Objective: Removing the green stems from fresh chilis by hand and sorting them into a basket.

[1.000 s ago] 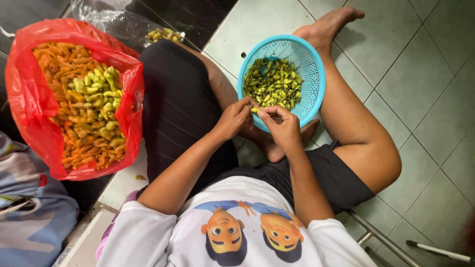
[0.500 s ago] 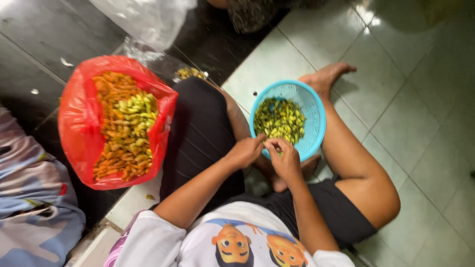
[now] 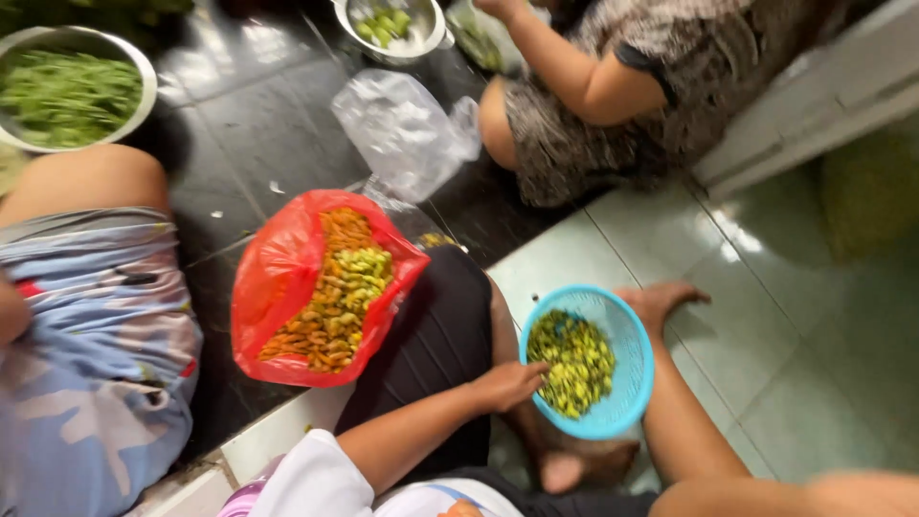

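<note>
Biggest thing here is the floor (image 3: 823, 354), dark glossy tiles on one side and pale green tiles on the other, with a few people sitting on it. One person in a patterned dress (image 3: 613, 115) sits at the top, another in a light blue printed garment (image 3: 86, 354) is at the left. Then there's a big steel bowl of green beans (image 3: 67, 96) top left, a smaller steel bowl (image 3: 388, 27) at the top with some green bits in it, and a crumpled clear plastic bag (image 3: 402, 129) lying between them. The red plastic bag (image 3: 278, 278) sits open beside the wearer's dark-trousered leg and it's well loaded with orange-yellow and greenish pods, so I'd say there's a lot left to get through. The blue plastic colander (image 3: 627, 378) rests by the wearer's legs near the bare foot and holds a decent layer of yellow-green pieces, maybe half covered, so a fair share looks done. Left hand (image 3: 507, 385) is at the colander's rim, fingers loosely curled and touching the pieces; can't tell if that grip is pinching anything. The right hand is out of the picture, only the forearm (image 3: 680, 421) shows.
</note>
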